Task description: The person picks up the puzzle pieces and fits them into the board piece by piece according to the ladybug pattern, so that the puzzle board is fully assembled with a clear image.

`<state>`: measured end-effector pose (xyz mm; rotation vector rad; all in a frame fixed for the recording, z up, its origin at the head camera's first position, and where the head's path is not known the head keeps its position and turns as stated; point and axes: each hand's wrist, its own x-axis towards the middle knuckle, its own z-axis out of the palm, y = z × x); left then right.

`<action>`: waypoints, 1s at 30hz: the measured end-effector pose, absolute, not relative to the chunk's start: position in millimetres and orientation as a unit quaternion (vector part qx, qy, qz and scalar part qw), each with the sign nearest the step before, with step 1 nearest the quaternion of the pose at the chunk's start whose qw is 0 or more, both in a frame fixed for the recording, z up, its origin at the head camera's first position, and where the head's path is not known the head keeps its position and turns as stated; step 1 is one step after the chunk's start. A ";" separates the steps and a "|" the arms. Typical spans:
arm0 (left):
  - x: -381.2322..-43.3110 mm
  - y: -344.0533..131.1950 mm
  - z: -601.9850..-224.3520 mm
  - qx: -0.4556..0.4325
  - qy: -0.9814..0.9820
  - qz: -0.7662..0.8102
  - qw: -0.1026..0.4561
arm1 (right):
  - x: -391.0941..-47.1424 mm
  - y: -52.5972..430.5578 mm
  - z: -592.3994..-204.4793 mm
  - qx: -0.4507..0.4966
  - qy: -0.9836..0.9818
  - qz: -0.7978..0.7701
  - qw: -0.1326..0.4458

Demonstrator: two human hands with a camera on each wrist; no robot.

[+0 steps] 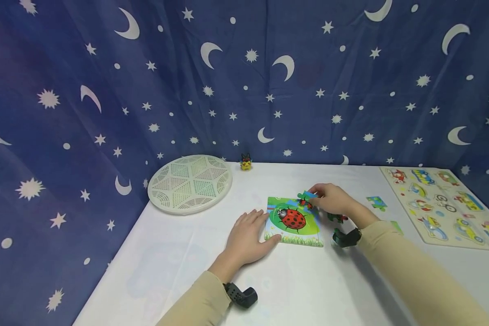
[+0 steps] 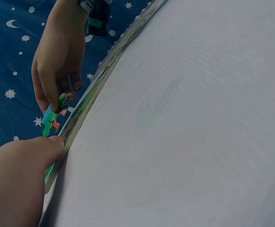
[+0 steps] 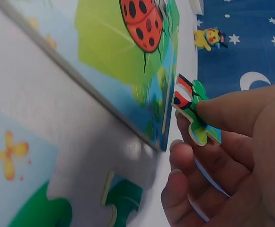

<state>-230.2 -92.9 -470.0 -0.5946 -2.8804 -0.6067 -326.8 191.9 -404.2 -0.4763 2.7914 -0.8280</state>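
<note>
A square ladybug puzzle board (image 1: 301, 239) lies on the white table in front of me. My left hand (image 1: 246, 240) rests at the board's left side, fingers extended along the edge and thumb on its lower left corner. In my right hand (image 1: 333, 199), a jigsaw piece (image 3: 194, 111) with green, blue, red and black print is pinched between thumb and fingers. That hand is over the board's upper right corner; the right wrist view shows the piece tilted beside the board edge. Under the right hand lies another loose piece (image 1: 337, 218), partly hidden.
Further loose pieces, one blue and green (image 1: 376, 202) and one light green (image 1: 396, 226), lie right of the right hand. A wooden picture board (image 1: 415, 226) occupies the right side. A round perforated tray (image 1: 189, 184) and a small yellow toy figure (image 1: 246, 162) stand toward the back.
</note>
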 end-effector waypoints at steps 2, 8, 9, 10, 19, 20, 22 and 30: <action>-230.5 -93.2 -469.7 -0.197 -0.957 -0.202 0.069 | -325.5 188.9 -404.1 -0.165 0.940 -0.283 0.093; -229.3 -94.3 -469.6 -0.191 -0.956 -0.212 0.064 | -322.5 178.9 -407.2 -0.157 0.937 -0.295 0.099; -229.1 -94.4 -469.6 -0.190 -0.956 -0.213 0.064 | -321.5 176.9 -407.9 -0.153 0.937 -0.299 0.101; -228.9 -94.4 -469.5 -0.190 -0.956 -0.213 0.062 | -320.6 175.2 -408.6 -0.154 0.936 -0.301 0.102; -228.1 -93.1 -468.7 -0.194 -0.955 -0.214 0.069 | -318.1 166.4 -415.8 -0.156 0.941 -0.287 0.083; -228.0 -93.2 -468.9 -0.194 -0.955 -0.213 0.069 | -318.4 165.8 -416.4 -0.159 0.942 -0.283 0.080; -228.1 -93.3 -469.4 -0.194 -0.956 -0.211 0.068 | -318.5 164.3 -417.1 -0.165 0.944 -0.276 0.073; -228.9 -92.5 -469.3 -0.195 -0.955 -0.214 0.069 | -316.3 154.6 -418.0 -0.181 0.952 -0.241 0.052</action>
